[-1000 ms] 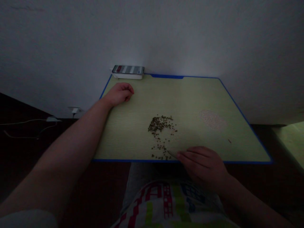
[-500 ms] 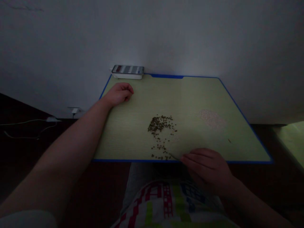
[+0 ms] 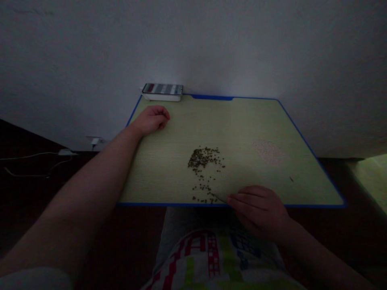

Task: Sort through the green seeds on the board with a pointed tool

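My right hand (image 3: 258, 207) is closed at the near edge of the board, pinching a thin pointed tool (image 3: 220, 198). The tool's tip reaches the small dark beans or seeds (image 3: 210, 195) scattered near the edge; most of its length is hidden by the fingers. A denser heap of the dark seeds (image 3: 198, 158) lies farther up the board. My left hand (image 3: 153, 119) rests in a loose fist on the left side, with nothing visible in it. To the right spreads a patch of pale grains (image 3: 269, 152), resembling rice.
The pale green tabletop (image 3: 211, 121) has a blue rim and stands against a grey wall. A phone (image 3: 162, 88) lies on a white box (image 3: 161, 97) at the back left. One small dark sliver (image 3: 291, 179) sits at right. Cables and a plug (image 3: 95, 141) are at left.
My right hand has shifted slightly left and up, and the tool's tip has moved a little the same way among the dark seeds. My left hand stays in place.
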Tool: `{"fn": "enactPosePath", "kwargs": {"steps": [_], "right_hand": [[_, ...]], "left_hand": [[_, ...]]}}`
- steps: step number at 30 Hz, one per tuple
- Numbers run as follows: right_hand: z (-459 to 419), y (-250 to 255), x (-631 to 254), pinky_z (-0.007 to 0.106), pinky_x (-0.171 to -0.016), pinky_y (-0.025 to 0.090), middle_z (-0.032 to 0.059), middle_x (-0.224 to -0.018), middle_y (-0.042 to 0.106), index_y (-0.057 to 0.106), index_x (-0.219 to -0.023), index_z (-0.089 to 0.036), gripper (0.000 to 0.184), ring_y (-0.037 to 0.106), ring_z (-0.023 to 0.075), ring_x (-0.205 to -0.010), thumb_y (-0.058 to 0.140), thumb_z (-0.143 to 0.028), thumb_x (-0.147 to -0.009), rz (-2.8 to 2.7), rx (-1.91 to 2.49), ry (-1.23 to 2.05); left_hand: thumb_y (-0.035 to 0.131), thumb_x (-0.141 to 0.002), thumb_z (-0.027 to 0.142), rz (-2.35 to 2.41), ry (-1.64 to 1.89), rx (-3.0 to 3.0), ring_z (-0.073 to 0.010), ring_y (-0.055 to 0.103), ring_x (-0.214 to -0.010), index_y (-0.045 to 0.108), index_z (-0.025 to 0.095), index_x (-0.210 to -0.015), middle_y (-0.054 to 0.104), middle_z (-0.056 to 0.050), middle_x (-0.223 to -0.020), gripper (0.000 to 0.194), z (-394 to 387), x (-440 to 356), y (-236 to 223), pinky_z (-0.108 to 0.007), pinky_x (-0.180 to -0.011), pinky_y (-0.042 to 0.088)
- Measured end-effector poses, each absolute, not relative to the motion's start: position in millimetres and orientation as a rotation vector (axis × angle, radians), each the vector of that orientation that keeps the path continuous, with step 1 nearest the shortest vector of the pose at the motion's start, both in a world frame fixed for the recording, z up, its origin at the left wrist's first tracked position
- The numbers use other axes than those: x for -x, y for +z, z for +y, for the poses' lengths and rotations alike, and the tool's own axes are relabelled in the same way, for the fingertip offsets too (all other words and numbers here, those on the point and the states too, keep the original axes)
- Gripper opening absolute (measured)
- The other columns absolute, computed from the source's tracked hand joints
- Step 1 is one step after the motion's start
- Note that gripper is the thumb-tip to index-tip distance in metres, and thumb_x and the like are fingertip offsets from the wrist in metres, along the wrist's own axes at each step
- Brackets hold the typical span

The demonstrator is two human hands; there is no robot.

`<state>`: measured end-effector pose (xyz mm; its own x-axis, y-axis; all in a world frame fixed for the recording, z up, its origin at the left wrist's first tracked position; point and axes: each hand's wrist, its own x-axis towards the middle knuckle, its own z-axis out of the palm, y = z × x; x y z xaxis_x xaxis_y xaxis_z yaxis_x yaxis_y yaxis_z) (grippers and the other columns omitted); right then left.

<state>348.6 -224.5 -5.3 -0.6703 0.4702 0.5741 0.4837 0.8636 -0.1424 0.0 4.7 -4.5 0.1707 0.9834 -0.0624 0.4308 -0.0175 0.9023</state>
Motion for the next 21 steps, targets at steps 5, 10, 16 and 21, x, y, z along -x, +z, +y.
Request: {"fn": "enactPosePath", "kwargs": {"steps": [5, 10, 16, 21], "right_hand": [[-224.9, -2.6, -345.4, 0.029, -0.065, 0.060, 0.0028, -0.088, 0.081, 0.076, -0.107, -0.019, 0.025, 0.071, 0.0152, -0.070, 0.056, -0.012, -0.093, -2.436, 0.669, -0.021], [-226.0, -2.5, -339.4, 0.029, -0.067, 0.060, 0.0028, -0.089, 0.081, 0.077, -0.107, -0.020, 0.025, 0.071, 0.0148, -0.072, 0.056, -0.013, -0.096, -2.448, 0.647, -0.016], [-226.3, -2.7, -335.7, 0.028, -0.064, 0.058, 0.0025, -0.084, 0.081, 0.077, -0.100, -0.017, 0.023, 0.070, 0.0148, -0.070, 0.054, -0.013, -0.099, -2.445, 0.695, -0.125], [-220.2, -10.2, -347.8, 0.030, -0.067, 0.061, 0.0024, -0.090, 0.081, 0.076, -0.113, -0.021, 0.028, 0.071, 0.0162, -0.074, 0.058, -0.012, -0.094, -2.432, 0.762, -0.183]], "left_hand": [[0.056, -0.058, 0.013, 1.399, 0.811, -1.583, -0.0092, 0.040, -0.042, 0.059, 0.020, -0.074, 0.050, 0.005, -0.046, 0.017, 3.6, -1.4, -3.1, -0.024, -0.045, 0.026], [0.057, -0.059, 0.014, 1.382, 0.820, -1.593, -0.0089, 0.040, -0.042, 0.058, 0.020, -0.073, 0.049, 0.004, -0.046, 0.015, 6.4, 0.1, -6.1, -0.023, -0.045, 0.026], [0.057, -0.060, 0.014, 1.402, 0.809, -1.597, -0.0094, 0.040, -0.042, 0.058, 0.020, -0.074, 0.049, 0.004, -0.046, 0.015, 7.1, 0.2, -5.9, -0.024, -0.046, 0.026], [0.055, -0.059, 0.012, 1.422, 0.806, -1.596, -0.0095, 0.040, -0.043, 0.059, 0.019, -0.073, 0.049, 0.004, -0.046, 0.016, 3.3, -1.5, -2.4, -0.025, -0.047, 0.028]]}}
